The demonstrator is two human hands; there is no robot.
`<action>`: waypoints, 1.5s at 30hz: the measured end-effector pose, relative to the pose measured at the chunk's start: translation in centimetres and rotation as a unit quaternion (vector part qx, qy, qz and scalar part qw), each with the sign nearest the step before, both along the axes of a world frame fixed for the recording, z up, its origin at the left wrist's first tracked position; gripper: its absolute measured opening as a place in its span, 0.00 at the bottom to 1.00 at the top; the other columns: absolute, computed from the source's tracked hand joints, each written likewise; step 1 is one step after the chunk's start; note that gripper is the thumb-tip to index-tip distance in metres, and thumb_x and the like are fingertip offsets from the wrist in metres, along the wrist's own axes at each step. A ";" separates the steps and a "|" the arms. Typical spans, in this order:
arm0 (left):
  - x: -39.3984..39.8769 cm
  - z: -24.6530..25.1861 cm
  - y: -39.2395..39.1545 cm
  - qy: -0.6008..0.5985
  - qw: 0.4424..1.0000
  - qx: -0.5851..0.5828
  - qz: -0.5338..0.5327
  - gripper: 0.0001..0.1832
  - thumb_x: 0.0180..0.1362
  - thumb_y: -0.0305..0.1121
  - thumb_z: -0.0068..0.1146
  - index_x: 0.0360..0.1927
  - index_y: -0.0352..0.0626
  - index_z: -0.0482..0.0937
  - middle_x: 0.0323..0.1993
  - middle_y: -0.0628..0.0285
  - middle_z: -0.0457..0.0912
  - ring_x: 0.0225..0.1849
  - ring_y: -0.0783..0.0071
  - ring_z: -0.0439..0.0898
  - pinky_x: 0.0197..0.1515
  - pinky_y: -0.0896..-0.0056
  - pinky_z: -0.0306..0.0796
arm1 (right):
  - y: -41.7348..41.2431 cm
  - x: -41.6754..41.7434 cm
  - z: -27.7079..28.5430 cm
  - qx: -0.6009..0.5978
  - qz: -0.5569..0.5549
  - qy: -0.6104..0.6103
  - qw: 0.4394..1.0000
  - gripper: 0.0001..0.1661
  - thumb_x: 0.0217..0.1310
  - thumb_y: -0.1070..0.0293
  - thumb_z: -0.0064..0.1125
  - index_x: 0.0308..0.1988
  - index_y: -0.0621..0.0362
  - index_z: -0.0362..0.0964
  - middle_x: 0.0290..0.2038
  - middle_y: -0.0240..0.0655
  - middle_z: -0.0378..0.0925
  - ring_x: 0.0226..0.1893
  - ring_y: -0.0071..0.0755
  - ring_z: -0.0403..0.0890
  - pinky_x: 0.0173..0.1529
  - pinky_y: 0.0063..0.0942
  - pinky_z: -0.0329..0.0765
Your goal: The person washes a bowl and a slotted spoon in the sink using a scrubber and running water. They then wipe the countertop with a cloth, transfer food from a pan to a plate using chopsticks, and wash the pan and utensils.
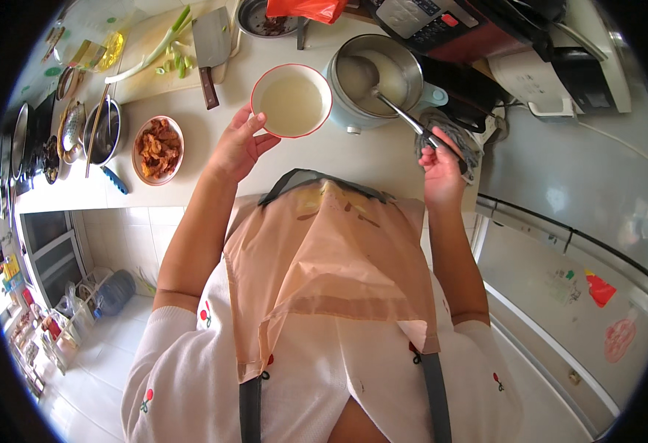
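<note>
My left hand [241,141] grips a red-rimmed bowl [292,99] by its near left edge. Pale, cloudy liquid fills much of the bowl. In my right hand [443,171] is the dark handle of a metal ladle [399,109]. The ladle's round head rests inside an electric cooking pot [351,123], partly in whitish liquid. This pot has a steel inside, a light blue outer wall and a stubby handle on the right. The bowl is held just left of the pot.
A cleaver [211,44] and a cut scallion [160,49] lie on a cutting board [136,83]. Reddish-brown fried pieces fill a dish [134,152] at left, near a steel pot [122,145] with chopsticks across it. A grey cloth [450,124] and a dark appliance [440,27] stand right of the cooking pot.
</note>
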State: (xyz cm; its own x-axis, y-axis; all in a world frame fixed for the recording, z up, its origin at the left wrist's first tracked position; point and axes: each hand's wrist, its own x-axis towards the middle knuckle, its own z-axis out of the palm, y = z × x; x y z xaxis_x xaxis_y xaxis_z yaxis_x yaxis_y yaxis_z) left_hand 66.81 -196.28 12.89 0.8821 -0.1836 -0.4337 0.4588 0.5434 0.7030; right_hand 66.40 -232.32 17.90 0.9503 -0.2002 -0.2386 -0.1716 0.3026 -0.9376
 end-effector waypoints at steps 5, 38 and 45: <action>0.0 0.2 0.1 0.012 1.000 -0.016 0.013 0.35 0.58 0.45 0.63 0.67 0.50 0.62 0.54 0.65 0.75 0.46 0.73 0.79 0.52 0.68 0.75 | -2.3 -0.5 -1.0 0.125 -0.036 0.043 0.991 0.22 0.64 0.64 0.48 0.56 0.60 0.70 0.33 0.29 0.77 0.33 0.22 0.76 0.40 0.23 0.73; 0.5 -0.6 -0.7 0.011 0.999 -0.043 0.011 0.31 0.59 0.44 0.61 0.64 0.50 0.67 0.52 0.65 0.78 0.49 0.70 0.80 0.52 0.66 0.76 | 1.2 -3.4 7.1 -0.156 0.162 -0.234 0.946 0.23 0.53 0.71 0.59 0.51 0.63 0.73 0.34 0.38 0.79 0.29 0.31 0.77 0.36 0.28 0.74; 0.3 -0.4 -0.6 0.011 1.000 -0.026 0.001 0.31 0.59 0.44 0.61 0.64 0.49 0.66 0.53 0.64 0.77 0.49 0.71 0.79 0.54 0.66 0.74 | -3.5 -1.8 3.8 0.015 0.023 -0.093 0.995 0.27 0.60 0.64 0.54 0.56 0.66 0.69 0.34 0.36 0.78 0.34 0.25 0.77 0.39 0.25 0.74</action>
State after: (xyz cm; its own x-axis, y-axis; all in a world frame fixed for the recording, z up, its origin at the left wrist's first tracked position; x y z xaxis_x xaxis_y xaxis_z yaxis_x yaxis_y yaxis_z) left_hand 67.16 -196.88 12.44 0.8727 -0.2047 -0.4432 0.4730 0.5790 0.6640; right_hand 64.60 -235.85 21.66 0.9866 -0.1507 -0.0632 -0.0107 0.3263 -0.9452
